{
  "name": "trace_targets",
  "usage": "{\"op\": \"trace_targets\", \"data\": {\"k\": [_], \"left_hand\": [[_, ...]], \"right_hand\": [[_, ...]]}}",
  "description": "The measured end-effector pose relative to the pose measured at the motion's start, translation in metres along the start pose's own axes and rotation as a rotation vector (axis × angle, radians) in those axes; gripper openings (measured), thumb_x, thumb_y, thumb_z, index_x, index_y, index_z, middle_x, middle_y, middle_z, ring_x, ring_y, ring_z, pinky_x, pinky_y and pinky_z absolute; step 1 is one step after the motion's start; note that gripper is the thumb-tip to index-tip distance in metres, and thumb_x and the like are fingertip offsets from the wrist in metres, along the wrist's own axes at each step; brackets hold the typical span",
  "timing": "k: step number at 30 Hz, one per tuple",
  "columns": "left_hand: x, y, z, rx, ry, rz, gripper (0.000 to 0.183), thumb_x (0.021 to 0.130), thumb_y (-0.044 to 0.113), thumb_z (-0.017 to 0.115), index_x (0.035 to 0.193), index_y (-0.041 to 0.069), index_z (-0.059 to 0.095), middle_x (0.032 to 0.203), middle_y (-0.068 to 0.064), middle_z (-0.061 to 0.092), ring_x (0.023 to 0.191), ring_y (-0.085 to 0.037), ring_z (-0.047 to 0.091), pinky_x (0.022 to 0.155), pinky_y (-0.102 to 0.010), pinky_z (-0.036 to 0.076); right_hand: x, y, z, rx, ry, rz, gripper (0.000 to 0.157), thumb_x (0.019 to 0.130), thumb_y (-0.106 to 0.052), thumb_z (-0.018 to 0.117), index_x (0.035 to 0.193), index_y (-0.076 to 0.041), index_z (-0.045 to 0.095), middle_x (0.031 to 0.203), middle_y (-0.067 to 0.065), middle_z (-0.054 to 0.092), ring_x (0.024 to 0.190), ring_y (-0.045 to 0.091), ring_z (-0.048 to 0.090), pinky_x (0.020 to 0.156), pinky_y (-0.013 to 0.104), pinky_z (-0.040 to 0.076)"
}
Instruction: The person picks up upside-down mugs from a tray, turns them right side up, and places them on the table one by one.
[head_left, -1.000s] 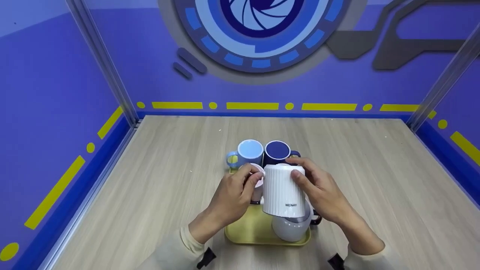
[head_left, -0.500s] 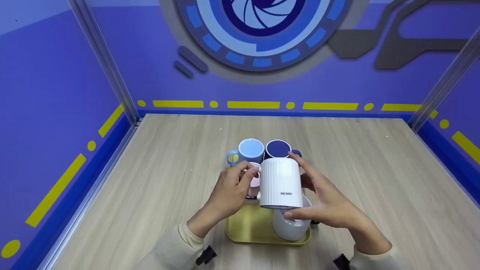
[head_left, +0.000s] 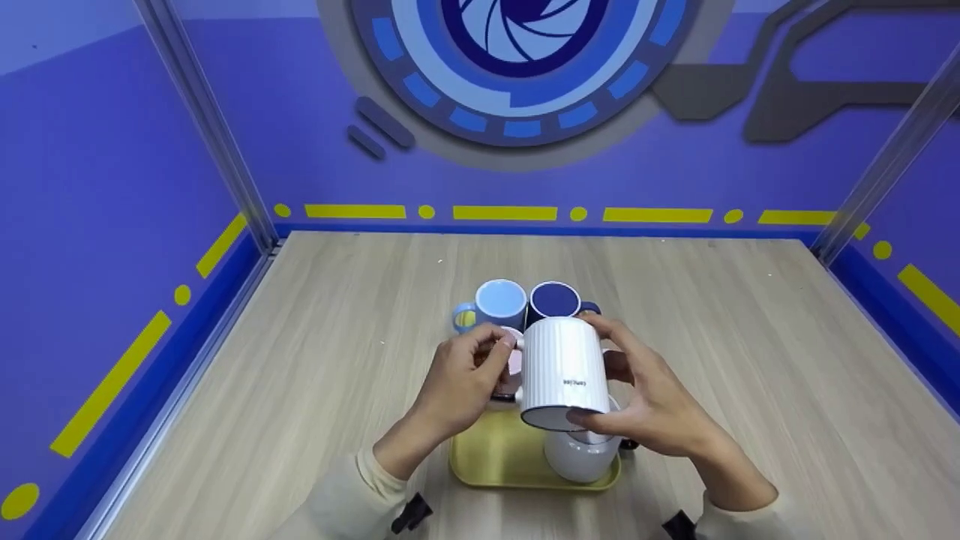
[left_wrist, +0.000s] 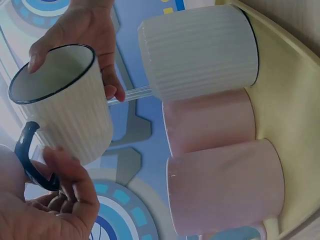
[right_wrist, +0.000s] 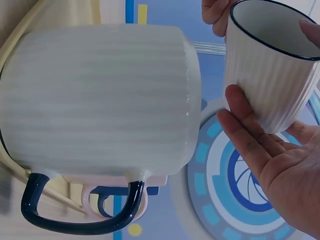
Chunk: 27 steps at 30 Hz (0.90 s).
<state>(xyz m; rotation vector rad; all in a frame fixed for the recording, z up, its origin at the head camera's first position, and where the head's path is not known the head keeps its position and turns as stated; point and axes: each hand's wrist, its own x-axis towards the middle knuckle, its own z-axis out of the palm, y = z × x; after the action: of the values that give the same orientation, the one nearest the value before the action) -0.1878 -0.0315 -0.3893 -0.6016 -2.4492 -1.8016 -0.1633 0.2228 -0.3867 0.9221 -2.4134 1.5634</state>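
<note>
A white ribbed mug (head_left: 561, 360) with a dark rim is held in both hands above the tray, its mouth tipped towards the person. The left hand (head_left: 459, 375) grips its dark handle (left_wrist: 23, 142). On the mug's other side is the right hand (head_left: 651, 397), its thumb over the rim and its fingers along the wall. A second white ribbed mug (right_wrist: 100, 100) stands mouth down on the yellow tray (head_left: 487, 461), partly covered by the held one in the head view. Next to it are pink mugs (left_wrist: 225, 187), also mouth down.
Behind the held mug stand a light blue mug (head_left: 501, 298) and a navy mug (head_left: 555, 300), side by side. The wooden table (head_left: 337, 300) is enclosed by blue printed walls (head_left: 337, 172) at the back and sides.
The right hand has shifted from the mug's upper side to its rim, thumb now at the mouth. The mug has tilted, so more of its inside shows. The left hand keeps the handle.
</note>
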Motion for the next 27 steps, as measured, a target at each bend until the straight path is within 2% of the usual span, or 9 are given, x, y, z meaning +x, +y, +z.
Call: {"op": "trace_targets", "data": {"k": [3,5,8,11,15,19,22,24,27], "left_hand": [[-0.002,0.0,-0.001,0.041,0.019,0.062,0.019,0.106,0.024,0.056,0.11,0.011,0.069,0.091,-0.006,0.069,0.077,-0.017,0.067,0.069,-0.025,0.058],[-0.003,-0.001,-0.002,0.075,0.029,0.134,0.017,0.106,0.023,0.056,0.112,0.012,0.067,0.1,-0.002,0.067,0.086,-0.017,0.067,0.074,-0.027,0.059],[-0.005,-0.004,-0.004,0.147,0.042,0.285,0.013,0.106,0.024,0.057,0.11,0.014,0.064,0.106,0.004,0.062,0.093,-0.012,0.064,0.078,-0.027,0.056],[-0.005,-0.008,-0.005,0.223,0.042,0.441,0.01,0.105,0.025,0.058,0.105,0.015,0.062,0.11,0.004,0.06,0.097,-0.009,0.06,0.079,-0.028,0.055],[-0.005,-0.016,-0.007,0.333,0.03,0.587,0.015,0.104,0.03,0.057,0.101,0.016,0.061,0.12,0.0,0.058,0.101,-0.009,0.059,0.082,-0.027,0.054],[-0.004,-0.021,-0.01,0.389,0.005,0.686,0.022,0.105,0.034,0.057,0.102,0.014,0.063,0.125,-0.004,0.056,0.111,-0.015,0.06,0.09,-0.026,0.055],[-0.004,-0.022,-0.011,0.414,-0.004,0.744,0.022,0.106,0.032,0.056,0.101,0.013,0.064,0.124,-0.005,0.056,0.115,-0.017,0.06,0.094,-0.028,0.056],[-0.004,-0.022,-0.011,0.438,-0.004,0.773,0.021,0.107,0.031,0.055,0.1,0.014,0.064,0.12,-0.004,0.059,0.111,-0.016,0.06,0.091,-0.028,0.055],[-0.003,-0.02,-0.011,0.449,-0.034,0.795,0.023,0.109,0.032,0.051,0.099,0.014,0.062,0.105,0.001,0.062,0.095,-0.012,0.06,0.081,-0.025,0.052]], "right_hand": [[-0.001,0.0,0.0,0.007,0.002,0.017,0.092,0.075,-0.013,0.092,0.153,-0.022,0.043,0.131,0.008,0.056,0.099,0.022,0.074,0.091,0.034,0.06],[-0.001,0.0,0.0,0.01,0.003,0.037,0.089,0.077,-0.013,0.09,0.153,-0.023,0.044,0.13,0.008,0.057,0.099,0.022,0.074,0.089,0.034,0.06],[-0.001,-0.001,0.0,0.026,0.015,0.075,0.083,0.081,-0.012,0.086,0.152,-0.022,0.044,0.128,0.009,0.057,0.098,0.023,0.074,0.087,0.035,0.06],[0.0,-0.002,-0.001,0.059,0.037,0.119,0.076,0.084,-0.011,0.08,0.151,-0.022,0.046,0.126,0.011,0.056,0.096,0.025,0.075,0.082,0.036,0.061],[0.001,-0.004,-0.002,0.104,0.043,0.158,0.068,0.088,-0.011,0.072,0.151,-0.016,0.046,0.127,0.016,0.055,0.094,0.026,0.075,0.076,0.038,0.063],[0.002,-0.007,-0.002,0.11,0.037,0.197,0.062,0.093,-0.016,0.064,0.151,-0.01,0.045,0.129,0.021,0.055,0.096,0.029,0.074,0.076,0.036,0.063],[0.002,-0.008,-0.002,0.085,0.039,0.232,0.057,0.094,-0.02,0.061,0.148,-0.008,0.048,0.128,0.022,0.058,0.098,0.03,0.072,0.078,0.035,0.062],[0.002,-0.009,-0.002,0.067,0.04,0.249,0.053,0.094,-0.022,0.06,0.144,-0.007,0.051,0.125,0.021,0.061,0.099,0.03,0.07,0.08,0.034,0.061],[0.003,-0.01,-0.003,0.038,0.026,0.257,0.047,0.097,-0.023,0.057,0.141,-0.006,0.055,0.122,0.019,0.064,0.102,0.029,0.068,0.084,0.033,0.059]]}}
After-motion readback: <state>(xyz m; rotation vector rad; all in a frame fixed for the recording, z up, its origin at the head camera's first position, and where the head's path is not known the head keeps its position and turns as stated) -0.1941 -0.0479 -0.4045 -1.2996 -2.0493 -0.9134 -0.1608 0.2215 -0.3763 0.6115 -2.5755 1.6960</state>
